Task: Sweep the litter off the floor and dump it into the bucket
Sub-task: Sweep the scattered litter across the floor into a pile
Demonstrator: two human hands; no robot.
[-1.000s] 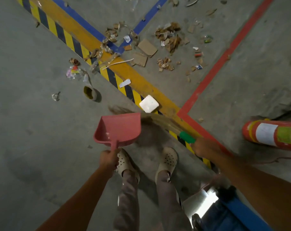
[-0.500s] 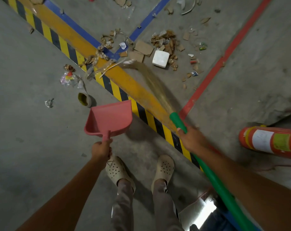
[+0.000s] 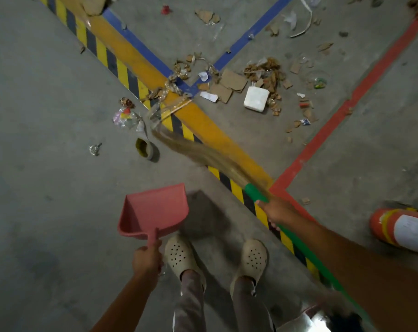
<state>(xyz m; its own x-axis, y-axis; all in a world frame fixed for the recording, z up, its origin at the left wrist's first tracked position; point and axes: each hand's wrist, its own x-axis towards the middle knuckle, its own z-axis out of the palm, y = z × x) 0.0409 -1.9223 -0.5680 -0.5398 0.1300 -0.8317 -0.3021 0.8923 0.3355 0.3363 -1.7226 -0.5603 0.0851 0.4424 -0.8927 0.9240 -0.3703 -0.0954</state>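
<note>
Two hands at work, each clamped on a tool; left hand (image 3: 147, 259) has its fingers curled tight round the short handle of a pink dustpan (image 3: 153, 209); pan's mouth points away from the person, and its shadow falls on the concrete floor (image 3: 47, 212) just to its right.

Right hand (image 3: 276, 210) grips the green handle of the broom (image 3: 256, 194) close behind the bristle head; handle runs back under the right forearm toward the bottom right corner; straw-coloured bristles (image 3: 198, 152), blurred, stretch up and left across the yellow-and-black striped tape (image 3: 131, 75); tips lie near a clear plastic scrap at the stripe's near edge.

Most of the litter sits beyond the stripes, between the blue tape (image 3: 256, 27) and the red tape (image 3: 347, 109); white foam block (image 3: 256, 99) there, with cardboard pieces (image 3: 233, 80) just beside it and brown scraps all round.

Some litter lies on the near side of the stripes, well apart from the pan; toppled cup (image 3: 144, 148) with a yellow inside, just beside the bristles; foil crumple (image 3: 95, 149) to its left; coloured wrapper (image 3: 124, 116) above it.

Two beige perforated clogs (image 3: 179, 255) stand between the arms, just behind the pan; orange cylinder (image 3: 402, 231) with a white label lies at the right edge.
</note>
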